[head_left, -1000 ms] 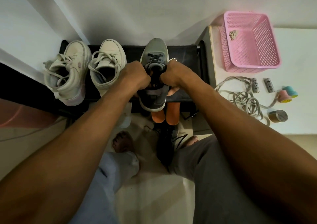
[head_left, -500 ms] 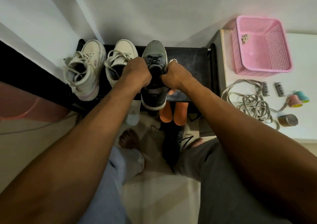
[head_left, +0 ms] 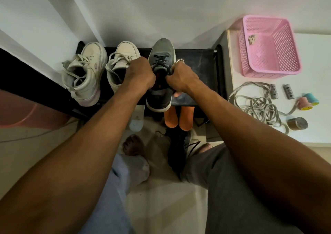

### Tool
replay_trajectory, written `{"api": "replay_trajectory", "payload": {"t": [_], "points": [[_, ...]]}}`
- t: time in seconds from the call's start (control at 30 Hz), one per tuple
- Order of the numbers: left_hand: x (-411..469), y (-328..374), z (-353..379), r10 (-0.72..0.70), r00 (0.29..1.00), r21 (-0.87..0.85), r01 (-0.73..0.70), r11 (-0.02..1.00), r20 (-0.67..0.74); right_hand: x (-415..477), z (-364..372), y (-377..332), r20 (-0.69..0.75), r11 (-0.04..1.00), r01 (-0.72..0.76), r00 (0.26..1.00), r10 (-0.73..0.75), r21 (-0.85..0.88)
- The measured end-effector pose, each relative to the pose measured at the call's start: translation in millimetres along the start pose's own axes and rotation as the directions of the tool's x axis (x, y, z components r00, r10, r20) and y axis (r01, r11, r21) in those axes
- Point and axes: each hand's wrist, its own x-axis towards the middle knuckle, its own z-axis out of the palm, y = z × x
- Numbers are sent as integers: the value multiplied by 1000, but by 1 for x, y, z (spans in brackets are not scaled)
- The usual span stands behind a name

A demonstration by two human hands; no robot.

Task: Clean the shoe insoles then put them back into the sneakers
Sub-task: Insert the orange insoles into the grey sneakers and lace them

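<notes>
Item held: grey mesh sneaker with dark laces [head_left: 158,95], standing on a black shoe rack [head_left: 197,58], toe pointing away from the person, heel overhanging the rack's near edge. The left hand [head_left: 141,74] has its fingers curled over the left side of the collar, gripping. The right hand [head_left: 182,76] grips the right side likewise, with the opening between the two. A reddish patch shows inside; whether it is an insole cannot be told. Two orange foam insoles [head_left: 171,117]: below the hands and toward the person, just beside the sneaker's heel, side by side, long axes parallel to the sneaker's, nearer the right hand. One pale insole [head_left: 137,121]: below the left hand. Two cream lace-up sneakers [head_left: 84,76]: just left of the left hand. One black sneaker [head_left: 177,147]: on the floor, closer to the person than the insoles.
</notes>
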Motion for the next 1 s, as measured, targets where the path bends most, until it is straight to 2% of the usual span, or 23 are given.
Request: {"api": "replay_trajectory", "payload": {"t": [0.1,0.23,0.3,0.47,0.67,0.73,0.8,0.9,1.0], "points": [[-7,1,-2,22,999,62,-19,998,-41,-6,-3,0,20,999,-30,999,29,41],[-28,10,-10,77,981,127,-55,990,-176,-27,-18,5,7,992,-68,998,68,106],[-40,15,-8,87,975,102,-67,993,-203,-41,-26,8,-9,992,-64,998,65,110],[-84,14,4,73,989,-23,-77,997,-132,-86,-32,13,-56,988,-88,994,96,124],[-127,20,12,130,969,-21,-138,990,-212,-131,-18,25,-2,970,-216,976,217,111],[-135,26,21,69,992,-63,-76,995,-104,-137,-18,29,27,948,-272,962,271,166],[-141,29,35,-27,996,-89,34,995,79,-137,-17,33,47,919,-343,939,341,195],[-145,27,61,-129,939,-131,178,975,318,-135,-9,46,54,876,-432,901,431,213],[-139,25,92,-122,907,-170,205,964,403,-127,9,59,109,829,-534,845,523,163]]}}
